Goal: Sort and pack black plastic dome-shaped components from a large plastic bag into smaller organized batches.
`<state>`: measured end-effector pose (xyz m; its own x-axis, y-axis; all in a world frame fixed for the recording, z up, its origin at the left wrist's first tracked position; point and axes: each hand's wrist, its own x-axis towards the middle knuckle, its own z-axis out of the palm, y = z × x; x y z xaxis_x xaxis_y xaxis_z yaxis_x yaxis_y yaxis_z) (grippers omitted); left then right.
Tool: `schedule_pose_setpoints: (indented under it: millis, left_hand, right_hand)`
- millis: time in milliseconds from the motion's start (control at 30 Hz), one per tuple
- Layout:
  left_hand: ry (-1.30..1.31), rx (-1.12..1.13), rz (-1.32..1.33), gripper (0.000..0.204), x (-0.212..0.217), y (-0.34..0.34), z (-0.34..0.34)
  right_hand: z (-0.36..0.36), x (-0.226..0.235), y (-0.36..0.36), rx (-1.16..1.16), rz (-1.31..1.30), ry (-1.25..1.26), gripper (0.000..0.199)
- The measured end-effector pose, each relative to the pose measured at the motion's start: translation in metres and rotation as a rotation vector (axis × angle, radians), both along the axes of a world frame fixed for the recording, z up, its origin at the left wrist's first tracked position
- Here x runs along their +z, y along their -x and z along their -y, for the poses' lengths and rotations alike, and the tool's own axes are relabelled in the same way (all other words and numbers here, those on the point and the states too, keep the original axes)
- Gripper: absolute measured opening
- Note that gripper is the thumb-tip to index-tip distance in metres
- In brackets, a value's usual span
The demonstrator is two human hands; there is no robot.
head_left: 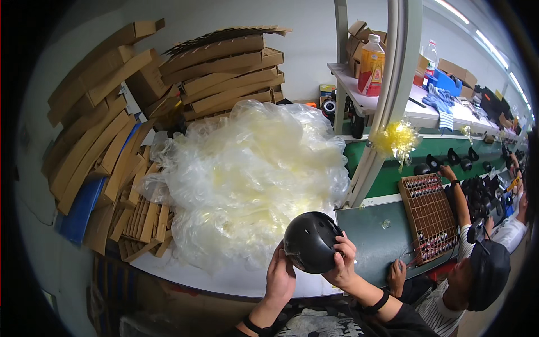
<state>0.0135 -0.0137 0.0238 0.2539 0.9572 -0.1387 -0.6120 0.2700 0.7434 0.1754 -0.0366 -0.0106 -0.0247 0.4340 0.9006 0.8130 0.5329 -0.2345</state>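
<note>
Tube lights (492, 49) glow at upper right, leaving pale glints on the crumpled plastic (252, 168) and the glossy black shell (310, 240). Shadow darkens the space beneath the counter (236, 282). Fisheye distortion bends straight edges toward a black rim.

Black shell (309, 240), yellowish plastic (252, 174), brown cardboard (224, 62)

Glossy black dome (312, 242), seemingly tilted

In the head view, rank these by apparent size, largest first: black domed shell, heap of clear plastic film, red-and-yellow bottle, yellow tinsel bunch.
1. Heap of clear plastic film
2. Black domed shell, likely helped by being nearer the camera
3. Red-and-yellow bottle and yellow tinsel bunch: too alike to rank
</note>
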Motion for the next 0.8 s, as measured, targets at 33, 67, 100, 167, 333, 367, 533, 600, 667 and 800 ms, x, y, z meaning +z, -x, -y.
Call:
schedule_pose_setpoints:
  millis: [33,67,100,167,333,367,533,600,667,800]
  left_hand:
    - [-0.002,0.014,0.029,0.039,-0.001,-0.003,0.001]
    - [-0.003,0.028,0.058,0.039,-0.001,-0.004,0.002]
    - [-0.004,0.029,0.057,0.039,0.004,-0.005,0.002]
    - [-0.06,0.16,-0.057,0.039,0.02,-0.006,0.0]
    - [-0.536,0.162,-0.528,0.043,0.003,0.006,-0.011]
    - [-0.589,0.16,-0.63,0.045,0.003,0.009,-0.011]
    - [-0.628,0.144,-0.849,0.047,0.009,0.011,-0.009]
    - [-0.711,0.145,-1.009,0.048,0.016,0.014,-0.008]
    - [-0.794,0.148,-1.165,0.048,0.024,0.013,-0.005]
    - [-0.876,0.177,-1.289,0.049,0.029,0.009,-0.001]
  right_hand:
    - [0.0,-0.005,-0.001,0.012,-0.004,0.006,0.097]
    - [0.001,-0.007,-0.002,0.025,-0.007,0.011,0.095]
    - [0.004,-0.001,-0.001,0.027,-0.008,0.011,0.095]
    - [0.012,0.021,0.001,0.099,0.018,0.228,0.089]
    - [0.009,0.063,-0.001,0.104,-0.064,0.377,0.041]
    - [0.004,0.067,-0.001,0.108,0.001,0.369,0.037]
    - [-0.005,0.065,-0.007,0.128,0.161,0.312,0.03]
    - [-0.006,0.066,-0.008,0.122,0.314,0.278,0.03]
    - [-0.004,0.065,-0.009,0.109,0.366,0.308,0.031]
    - [0.0,0.06,-0.002,0.053,0.411,0.342,0.03]
